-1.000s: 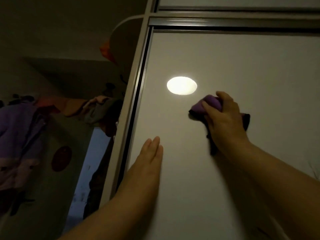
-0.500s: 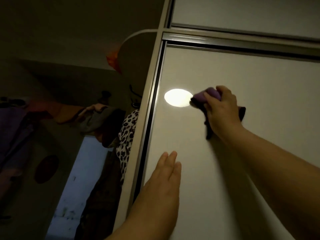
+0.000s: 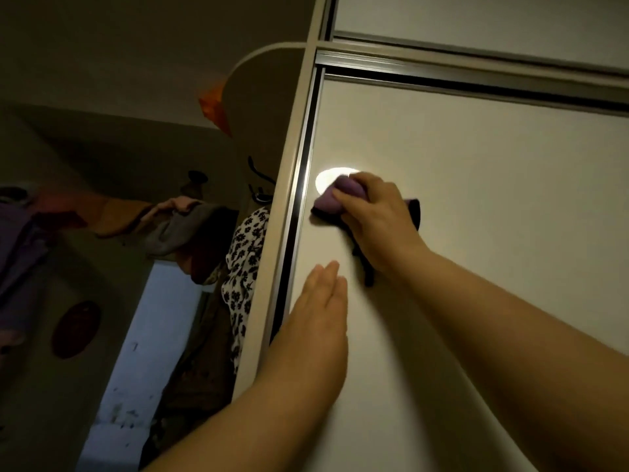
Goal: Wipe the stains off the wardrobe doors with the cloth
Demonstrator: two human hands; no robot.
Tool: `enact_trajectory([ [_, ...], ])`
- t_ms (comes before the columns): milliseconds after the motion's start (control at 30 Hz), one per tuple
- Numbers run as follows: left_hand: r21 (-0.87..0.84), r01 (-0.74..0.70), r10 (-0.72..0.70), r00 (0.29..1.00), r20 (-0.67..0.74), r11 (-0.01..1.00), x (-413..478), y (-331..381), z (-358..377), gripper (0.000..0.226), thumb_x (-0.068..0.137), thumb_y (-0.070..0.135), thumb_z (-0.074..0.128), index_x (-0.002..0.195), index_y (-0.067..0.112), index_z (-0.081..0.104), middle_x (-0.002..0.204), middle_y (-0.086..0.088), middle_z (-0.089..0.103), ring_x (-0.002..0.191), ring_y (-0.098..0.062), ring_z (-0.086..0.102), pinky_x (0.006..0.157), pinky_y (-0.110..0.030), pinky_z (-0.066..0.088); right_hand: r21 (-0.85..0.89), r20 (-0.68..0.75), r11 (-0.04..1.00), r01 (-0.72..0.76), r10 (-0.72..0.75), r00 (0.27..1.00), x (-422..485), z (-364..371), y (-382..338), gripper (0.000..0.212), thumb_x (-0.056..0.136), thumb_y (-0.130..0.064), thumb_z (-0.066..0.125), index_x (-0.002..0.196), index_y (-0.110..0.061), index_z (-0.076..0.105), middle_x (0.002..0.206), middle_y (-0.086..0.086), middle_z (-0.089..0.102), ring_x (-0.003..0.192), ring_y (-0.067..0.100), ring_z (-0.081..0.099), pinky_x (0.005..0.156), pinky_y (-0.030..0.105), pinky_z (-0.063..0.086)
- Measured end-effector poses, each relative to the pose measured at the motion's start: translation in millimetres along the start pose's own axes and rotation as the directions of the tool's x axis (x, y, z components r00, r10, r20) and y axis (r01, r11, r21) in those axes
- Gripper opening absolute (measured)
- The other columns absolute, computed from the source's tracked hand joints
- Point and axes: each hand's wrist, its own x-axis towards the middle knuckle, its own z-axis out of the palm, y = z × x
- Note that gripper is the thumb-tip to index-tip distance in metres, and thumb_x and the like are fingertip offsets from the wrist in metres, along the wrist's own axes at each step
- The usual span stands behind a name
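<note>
At frame centre the right hand (image 3: 377,219) curls its fingers round a bunched purple cloth (image 3: 329,196) pressed on the pale, glossy wardrobe door (image 3: 493,206), just beside the metal edge strip (image 3: 299,185) and overlapping a bright light reflection (image 3: 331,176). Below it, the left hand (image 3: 320,311) lies flat on the door, fingers straight and pressed together. The dim room at left shows hanging clothes, including a floral garment (image 3: 245,257).

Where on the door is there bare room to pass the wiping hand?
Bare panel runs right of the right hand, up to the top rail. Crowded at left: cloth close to the door frame, left hand flat just below.
</note>
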Motion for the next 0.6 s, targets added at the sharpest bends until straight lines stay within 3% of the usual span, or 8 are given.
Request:
enact_trajectory([
  [67,-0.012,0.052,-0.052,0.998,0.022,0.999,2,-2,-2,0.066,0.095,0.008,0.035,0.144,0.013,-0.009,0.143,0.01,-0.026,0.138,-0.011,-0.017,0.106,-0.02,-0.008,0.003,0.014,0.999,-0.047,0.047,0.999,-32,-1,8,0.044,0.087,-0.064,0.06,0.126,-0.044,0.057,0.121,-0.01,0.06,0.113,0.013,0.059,0.102,0.042,0.048],
  [133,-0.088,0.057,-0.056,0.998,0.018,0.994,4,-3,-6,0.063,0.096,0.011,0.034,0.144,0.016,-0.007,0.148,0.01,-0.017,0.139,-0.01,-0.011,0.108,-0.021,-0.006,0.035,0.028,0.992,-0.119,0.118,0.993,-70,-2,12,0.045,0.085,-0.07,0.061,0.124,-0.047,0.058,0.12,-0.011,0.062,0.113,0.013,0.061,0.101,0.044,0.049],
  [233,-0.301,0.093,-0.097,0.995,0.003,0.949,0,-3,-7,0.043,0.098,0.023,0.031,0.139,0.035,0.023,0.139,0.018,0.026,0.127,-0.004,0.028,0.104,-0.026,0.024,-0.013,0.008,0.997,-0.07,0.07,0.998,-128,-7,17,0.045,0.084,-0.069,0.063,0.124,-0.049,0.059,0.12,-0.018,0.062,0.115,0.007,0.06,0.101,0.043,0.048],
  [300,-0.231,0.06,-0.075,0.995,-0.059,0.971,-5,-5,-6,0.029,0.094,0.029,0.034,0.113,0.051,0.039,0.119,0.016,0.048,0.106,-0.006,0.048,0.091,-0.034,0.042,-0.11,-0.014,0.994,-0.016,0.015,1.0,-164,-9,19,0.03,0.09,-0.06,0.062,0.12,-0.057,0.056,0.116,-0.032,0.056,0.112,-0.005,0.055,0.102,0.035,0.046],
  [333,-0.198,0.063,-0.073,0.996,-0.044,0.978,-6,-5,-6,0.027,0.091,0.03,0.034,0.106,0.05,0.043,0.113,0.014,0.05,0.101,-0.008,0.052,0.087,-0.036,0.047,-0.153,0.028,0.988,0.019,-0.015,0.999,-180,-9,16,0.026,0.094,-0.055,0.06,0.119,-0.06,0.054,0.117,-0.034,0.056,0.114,-0.005,0.054,0.102,0.034,0.045],
  [433,-0.233,0.082,-0.1,0.993,-0.068,0.969,-15,-1,-1,0.046,0.079,0.025,0.027,0.119,0.022,0.051,0.131,-0.001,0.045,0.115,-0.02,0.047,0.09,-0.031,0.042,-0.336,0.271,0.913,0.231,-0.141,0.952,-219,-16,17,0.045,0.102,-0.039,0.054,0.136,-0.063,0.037,0.142,-0.022,0.048,0.132,0.002,0.044,0.111,0.036,0.039],
  [533,-0.241,0.12,-0.125,0.992,-0.004,0.963,-21,4,-2,0.04,0.092,0.014,0.032,0.131,0.019,0.038,0.149,0.002,0.02,0.13,-0.014,0.029,0.098,-0.023,0.028,-0.515,0.453,0.709,0.481,-0.251,0.855,-237,-49,40,0.06,0.09,-0.039,0.072,0.143,-0.043,0.044,0.152,-0.008,0.041,0.136,0.011,0.039,0.117,0.035,0.032],
  [600,-0.219,0.128,-0.117,0.991,0.062,0.967,-25,5,-4,0.047,0.093,0.006,0.038,0.138,0.02,0.029,0.153,0.005,0.005,0.136,-0.013,0.016,0.106,-0.025,0.021,-0.518,0.318,0.779,0.354,-0.209,0.925,-222,-69,48,0.042,0.09,-0.045,0.071,0.13,-0.042,0.058,0.136,-0.01,0.056,0.126,0.008,0.051,0.114,0.04,0.038],
])
